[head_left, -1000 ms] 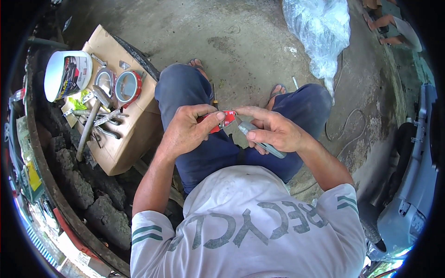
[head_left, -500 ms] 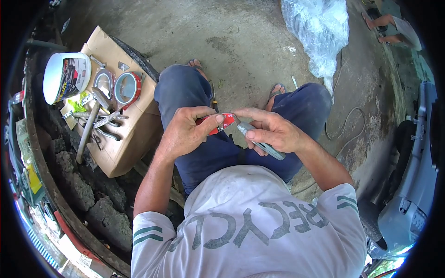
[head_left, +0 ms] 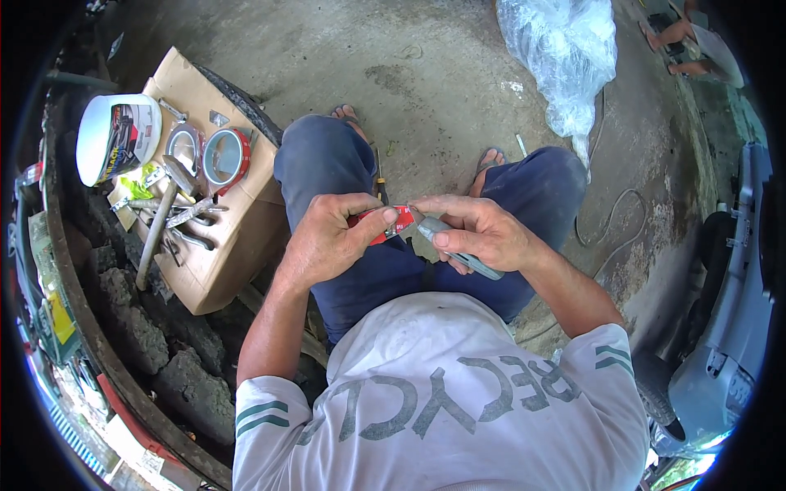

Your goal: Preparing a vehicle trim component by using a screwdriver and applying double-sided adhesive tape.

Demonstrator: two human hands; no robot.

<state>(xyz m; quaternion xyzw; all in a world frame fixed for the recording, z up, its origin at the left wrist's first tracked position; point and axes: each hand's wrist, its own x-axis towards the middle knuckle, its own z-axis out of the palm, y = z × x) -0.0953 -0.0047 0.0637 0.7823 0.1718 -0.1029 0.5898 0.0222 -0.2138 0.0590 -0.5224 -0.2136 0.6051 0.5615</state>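
Note:
Over my lap, my left hand [head_left: 334, 235] pinches a small piece faced with red tape [head_left: 404, 220] between thumb and fingers. Part of that piece is hidden under the thumb. My right hand [head_left: 490, 235] is closed round a grey utility knife [head_left: 481, 267]. Its narrow front end points at the right edge of the red-faced piece, and the right index fingertip lies close to the same edge. Whether the blade touches the tape is too small to tell. Behind the left hand, a screwdriver with a yellow-and-black handle [head_left: 381, 186] shows beside my left knee.
At left a cardboard-covered box [head_left: 237, 245] bears a white bucket [head_left: 97, 139], a red-edged tape roll [head_left: 244, 168], a second roll [head_left: 184, 147], a hammer [head_left: 155, 237] and several pliers. Clear plastic wrap [head_left: 565, 65] lies ahead at right. Another person's legs [head_left: 684, 49] show far right.
My hands stay almost in place. The red-faced piece has tilted and shifted slightly, with the knife still at its right edge. The person at far right has moved a little.

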